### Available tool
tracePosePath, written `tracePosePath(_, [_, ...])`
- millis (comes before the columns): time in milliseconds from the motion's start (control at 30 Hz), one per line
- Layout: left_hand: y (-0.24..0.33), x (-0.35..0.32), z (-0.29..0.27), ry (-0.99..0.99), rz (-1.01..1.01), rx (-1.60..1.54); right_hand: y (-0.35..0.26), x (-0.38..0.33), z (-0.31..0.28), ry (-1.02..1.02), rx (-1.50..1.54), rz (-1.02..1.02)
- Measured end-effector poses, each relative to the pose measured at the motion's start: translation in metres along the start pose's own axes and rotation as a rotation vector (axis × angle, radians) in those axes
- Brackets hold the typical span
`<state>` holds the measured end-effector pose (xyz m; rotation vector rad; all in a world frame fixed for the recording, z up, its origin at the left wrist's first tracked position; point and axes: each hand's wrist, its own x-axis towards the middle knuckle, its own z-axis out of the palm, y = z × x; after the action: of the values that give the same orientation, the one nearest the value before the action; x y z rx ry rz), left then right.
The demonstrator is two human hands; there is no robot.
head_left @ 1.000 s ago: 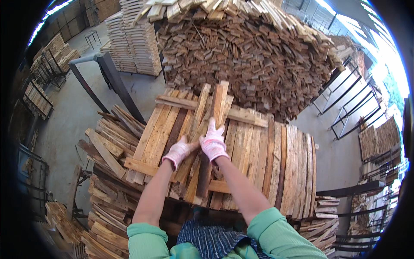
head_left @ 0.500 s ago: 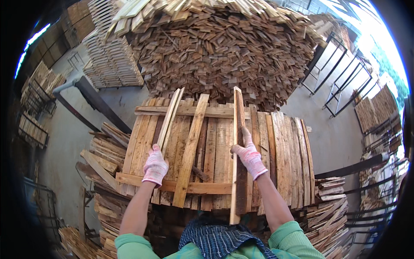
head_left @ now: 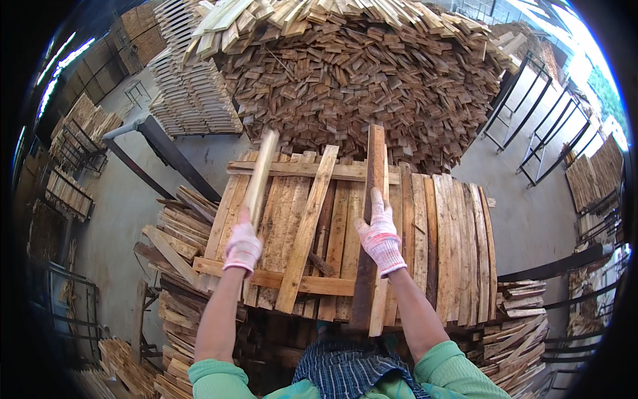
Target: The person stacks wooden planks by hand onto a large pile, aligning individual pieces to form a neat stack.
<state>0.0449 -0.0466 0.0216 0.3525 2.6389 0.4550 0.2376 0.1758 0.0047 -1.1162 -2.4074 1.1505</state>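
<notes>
Now, L hand (head_left: 243,247) clamps pale slat (head_left: 260,173), R hand (head_left: 381,241) dark plank (head_left: 364,282)!
Fingers wrapped tight; prob. light, stiff; grip nr middle.

Left hand (head_left: 243,249) is wearing a mottled pink-and-white knitted glove (head_left: 242,254), its ribbed cuff finishing in a thin reddish edge. Right hand (head_left: 381,236) is wearing a matching pink-and-white glove (head_left: 383,251). Both forearms (head_left: 218,316) are showing bare from glove to elbow. Light green fabric sleeves (head_left: 458,370) are ending there in broad turned-back cuffs. A dark blue cloth with fine whitish stripes (head_left: 352,369) is covering the torso's middle, green fabric flanking it.
</notes>
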Motion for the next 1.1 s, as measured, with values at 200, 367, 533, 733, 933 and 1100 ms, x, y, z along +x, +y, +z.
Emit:
tracePosePath(200, [-0.024, 0.045, 0.007, -0.191, 0.166, 0.096, -0.074, 0.008, 0.084, -0.096, 0.203, 0.112])
tracePosePath(367, [0.0, 0.071, 0.036, 0.159, 0.178, 0.17, -0.08, 0.008, 0.154, -0.066, -0.003, 0.182])
tracePosePath(533, [-0.022, 0.102, 0.059, 0.206, 0.274, 0.123, -0.023, 0.021, 0.109, -0.125, 0.425, 0.136])
tracePosePath(733, [-0.016, 0.072, 0.056, 0.297, 0.511, -0.137, 0.096, -0.044, -0.061, 0.071, 0.719, -0.167])
tracePosePath(933, [0.094, -0.027, 0.103, 0.048, 0.201, 0.055, 0.237, -0.085, -0.259, 0.142, 0.459, -0.146])
tracePosePath(1100, [0.075, 0.007, 0.143, 0.142, 0.358, 0.189, 0.388, -0.062, -0.324, 0.183, 0.251, 0.129])
